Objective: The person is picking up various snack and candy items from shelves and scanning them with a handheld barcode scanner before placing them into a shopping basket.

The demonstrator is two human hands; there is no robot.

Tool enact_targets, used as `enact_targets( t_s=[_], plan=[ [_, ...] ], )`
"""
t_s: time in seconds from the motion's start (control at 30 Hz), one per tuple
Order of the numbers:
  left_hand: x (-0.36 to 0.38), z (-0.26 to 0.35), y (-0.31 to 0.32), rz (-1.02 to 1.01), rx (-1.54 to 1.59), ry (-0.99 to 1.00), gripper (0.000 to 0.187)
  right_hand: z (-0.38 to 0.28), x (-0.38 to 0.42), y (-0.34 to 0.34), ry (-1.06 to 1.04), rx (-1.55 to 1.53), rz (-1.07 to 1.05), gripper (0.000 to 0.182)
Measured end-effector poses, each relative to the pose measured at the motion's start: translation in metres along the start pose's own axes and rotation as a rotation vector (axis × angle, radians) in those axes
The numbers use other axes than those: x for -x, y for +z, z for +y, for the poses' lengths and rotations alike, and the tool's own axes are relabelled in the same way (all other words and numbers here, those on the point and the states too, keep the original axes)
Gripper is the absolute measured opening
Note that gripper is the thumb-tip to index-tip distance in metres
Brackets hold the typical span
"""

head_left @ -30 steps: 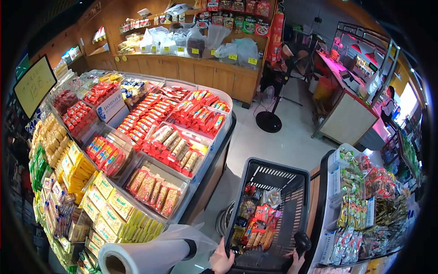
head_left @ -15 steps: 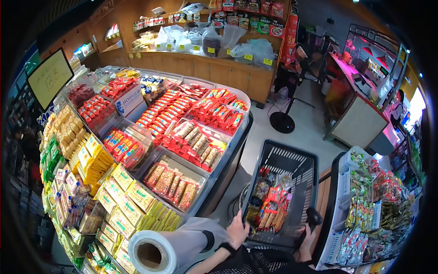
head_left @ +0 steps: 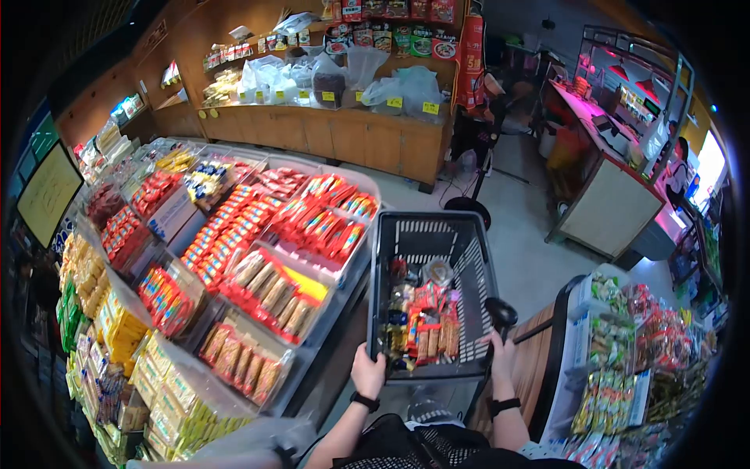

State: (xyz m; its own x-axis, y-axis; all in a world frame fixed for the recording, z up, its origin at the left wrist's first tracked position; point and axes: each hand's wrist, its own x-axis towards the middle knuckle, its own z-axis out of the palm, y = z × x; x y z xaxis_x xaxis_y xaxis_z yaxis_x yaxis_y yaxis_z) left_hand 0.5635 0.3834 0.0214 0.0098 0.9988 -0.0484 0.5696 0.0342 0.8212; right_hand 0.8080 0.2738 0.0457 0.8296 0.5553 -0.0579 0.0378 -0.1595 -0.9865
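Both wrists wear black bands; left hand [head_left: 369, 372] grips the near left corner of a basket [head_left: 433, 376], thumb over the rim. Right hand [head_left: 501, 359] is at the near right corner, fingers partly hidden, can't tell whether they close on the rim or on the black knob [head_left: 501, 312] just above. Basket sits in front of the body, between two displays, with packaged snacks [head_left: 428, 327] lying inside, mostly toward the near end. Left display [head_left: 324, 336] carries bins of red-wrapped packs; right display [head_left: 559, 383] carries green and silver packs. Beyond the basket, a round black base [head_left: 469, 205] stands on the floor; behind, a wooden cabinet [head_left: 351, 137] bears bags [head_left: 422, 87] with yellow tags.
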Motion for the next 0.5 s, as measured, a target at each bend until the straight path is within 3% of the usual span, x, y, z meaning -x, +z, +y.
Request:
enact_targets(
  t_s=[0.07,0.13,0.23,0.33,0.5],
  plan=[
    [-0.004,0.019,0.013,-0.001,0.015,-0.032,0.032,-0.008,-0.019,-0.007,0.016,-0.019,-0.05,0.022],
    [-0.004,0.028,0.026,0.054,-0.03,-0.023,0.031,0.021,-0.037,-0.016,-0.058,-0.109,-0.018,0.019],
    [-0.012,0.035,0.033,0.066,-0.102,-0.075,0.03,0.041,-0.05,-0.026,-0.03,-0.007,-0.101,0.016],
    [-0.019,0.04,0.038,0.061,-0.112,-0.137,0.029,-0.008,-0.051,-0.015,-0.073,0.008,-0.137,0.019],
    [-0.026,0.051,0.042,0.072,-0.14,-0.153,0.029,-0.05,-0.061,-0.013,0.044,0.118,-0.173,0.02]
  ],
)
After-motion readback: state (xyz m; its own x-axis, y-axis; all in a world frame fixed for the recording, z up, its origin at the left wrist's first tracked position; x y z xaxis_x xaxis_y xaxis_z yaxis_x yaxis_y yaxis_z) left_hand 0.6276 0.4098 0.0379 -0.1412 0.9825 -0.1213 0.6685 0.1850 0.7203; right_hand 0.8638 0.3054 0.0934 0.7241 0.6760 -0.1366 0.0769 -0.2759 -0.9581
